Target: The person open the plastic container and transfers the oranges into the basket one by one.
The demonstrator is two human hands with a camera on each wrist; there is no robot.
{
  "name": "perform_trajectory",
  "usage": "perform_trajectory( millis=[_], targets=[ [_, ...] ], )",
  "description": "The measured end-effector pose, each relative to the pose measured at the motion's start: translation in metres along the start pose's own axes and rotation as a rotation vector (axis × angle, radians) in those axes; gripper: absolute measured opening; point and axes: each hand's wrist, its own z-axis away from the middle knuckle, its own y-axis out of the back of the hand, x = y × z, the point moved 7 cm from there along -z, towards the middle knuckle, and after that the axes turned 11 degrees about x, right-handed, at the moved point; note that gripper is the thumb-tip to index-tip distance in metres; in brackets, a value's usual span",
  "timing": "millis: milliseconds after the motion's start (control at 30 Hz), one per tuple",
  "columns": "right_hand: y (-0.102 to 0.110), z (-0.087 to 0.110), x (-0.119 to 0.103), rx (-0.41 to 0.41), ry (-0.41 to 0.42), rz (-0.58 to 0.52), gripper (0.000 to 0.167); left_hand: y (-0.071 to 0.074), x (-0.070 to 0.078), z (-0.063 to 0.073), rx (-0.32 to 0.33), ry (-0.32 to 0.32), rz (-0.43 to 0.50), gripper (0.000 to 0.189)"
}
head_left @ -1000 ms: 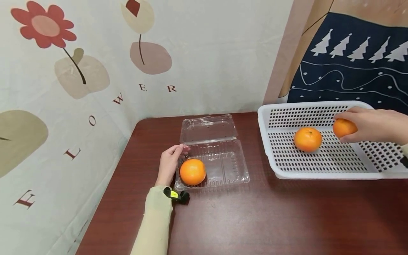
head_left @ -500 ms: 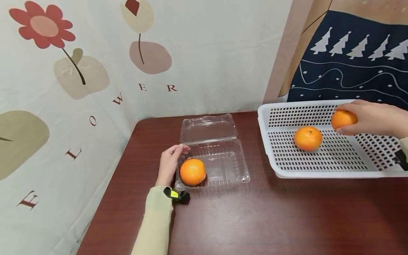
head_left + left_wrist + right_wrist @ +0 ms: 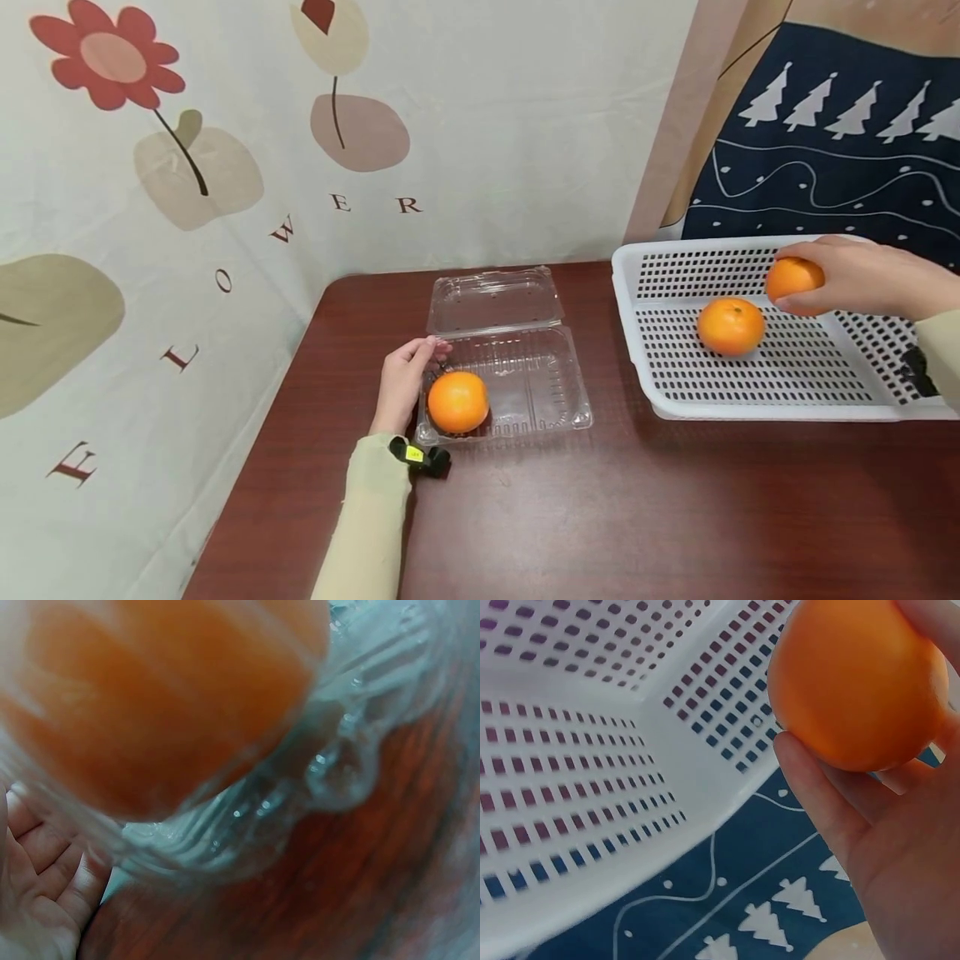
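Observation:
At the left rim of a clear plastic clamshell container (image 3: 540,375), my left hand (image 3: 405,375) holds the edge with thumb and fingertips near its back-left corner. The container stands on the table, its lid (image 3: 495,302) folded back. One orange (image 3: 458,402) sits in the container's front-left part, close beside that hand; the left wrist view shows it large through the plastic wall. Over the white basket (image 3: 637,367), my right hand (image 3: 855,271) grips a second orange (image 3: 859,682), fingers and thumb around its sides. A third orange (image 3: 731,327) lies on the basket floor, left of the right hand.
The dark red-brown table (image 3: 570,517) carries both container and basket, with a strip of table between them. A printed cloth (image 3: 510,125) with flowers and letters hangs behind and to the left. Dark blue fabric with white trees (image 3: 840,167) lies behind the basket.
My right hand has lifted the gripped orange slightly and shifted it left, toward the orange on the basket floor. My left hand and the container have stayed in place.

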Motion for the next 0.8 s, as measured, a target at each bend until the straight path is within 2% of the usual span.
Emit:
perform_trajectory(
  millis=[233,367,600,800],
  targets=[
    [-0.006,-0.003,-0.004,0.006,0.042,-0.042,0.069,-0.001,0.000,0.000,-0.007,-0.007,-0.012,0.038],
    [-0.008,-0.003,-0.004,0.005,0.037,-0.056,0.069,-0.001,0.000,-0.001,0.000,-0.010,-0.006,0.039],
    [-0.015,-0.007,-0.002,-0.006,-0.009,-0.126,0.084,-0.001,0.023,0.010,-0.011,0.006,-0.006,0.032],
    [-0.024,-0.007,0.006,-0.014,-0.029,-0.151,0.085,0.000,0.003,0.001,-0.014,0.008,0.008,0.034]
  ],
)
